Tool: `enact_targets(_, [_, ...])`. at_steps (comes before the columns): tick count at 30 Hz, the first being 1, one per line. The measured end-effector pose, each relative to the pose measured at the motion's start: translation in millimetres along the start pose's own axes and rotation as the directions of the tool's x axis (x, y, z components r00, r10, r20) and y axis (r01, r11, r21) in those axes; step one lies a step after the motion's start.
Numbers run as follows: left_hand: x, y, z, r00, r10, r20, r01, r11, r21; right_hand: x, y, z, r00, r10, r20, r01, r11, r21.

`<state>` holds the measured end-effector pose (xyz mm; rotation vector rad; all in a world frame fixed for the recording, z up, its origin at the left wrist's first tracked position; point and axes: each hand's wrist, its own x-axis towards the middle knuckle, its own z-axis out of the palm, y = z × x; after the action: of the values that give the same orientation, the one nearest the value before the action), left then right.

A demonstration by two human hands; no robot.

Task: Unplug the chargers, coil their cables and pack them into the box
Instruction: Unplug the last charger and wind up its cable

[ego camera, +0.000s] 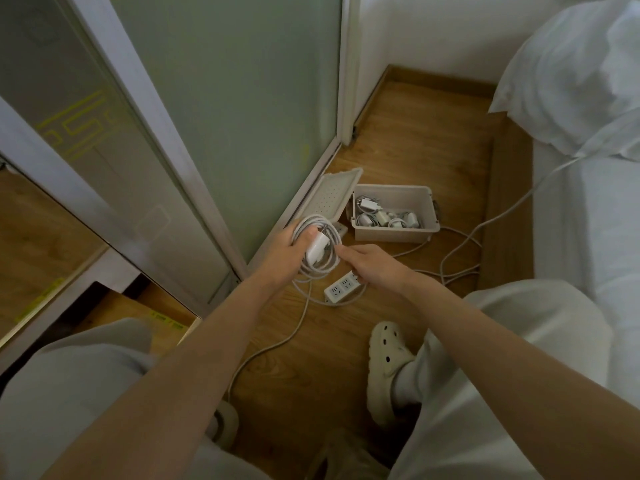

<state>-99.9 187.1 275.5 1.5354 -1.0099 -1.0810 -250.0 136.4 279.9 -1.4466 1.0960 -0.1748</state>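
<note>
My left hand (285, 249) grips a white charger (317, 249) together with its cable (323, 233), wound in a loose coil. Just right of the coil, my right hand (372, 263) reaches in and its fingertips touch the cable; whether they pinch it is unclear. A beige plastic box (394, 232) stands open on the wooden floor beyond my hands, with several coiled white chargers (384, 216) inside. Its lid (329, 195) leans against the door frame to the left. Below my right hand lies a white power strip (341, 287).
White cords (460, 247) trail over the floor right of the box and up to the bed (585, 220). A frosted glass door (242, 116) stands on the left. A pillow (575, 74) lies on the bed. My feet in pale clogs (388, 368) rest on the floor.
</note>
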Motion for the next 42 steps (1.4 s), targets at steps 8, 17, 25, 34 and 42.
enact_targets(8, [-1.9,13.0,-0.9,0.999,-0.037,0.017,0.040,0.979,-0.202,0.4,14.9,0.0,0.998,-0.015,-0.060,0.025,0.983,0.184])
enact_targets(17, [-1.1,10.2,6.1,0.999,0.023,0.036,-0.022,1.000,-0.019,0.4,11.4,7.8,0.998,0.002,0.067,-0.043,0.784,0.619])
enact_targets(25, [-0.8,3.7,0.8,0.988,0.155,0.005,-0.154,0.976,0.153,-6.0,0.9,11.5,0.998,0.033,0.053,-0.059,0.768,0.638])
enact_targets(34, [9.8,4.3,0.9,0.989,0.139,-0.050,-0.129,0.976,0.174,-6.3,-9.4,33.1,0.953,-0.070,-0.294,0.180,0.913,0.367])
enact_targets(42, [14.2,4.5,13.0,0.989,0.137,-0.050,-0.127,0.979,0.162,-4.4,-10.7,40.7,0.834,-0.110,-0.540,0.285,0.925,0.252])
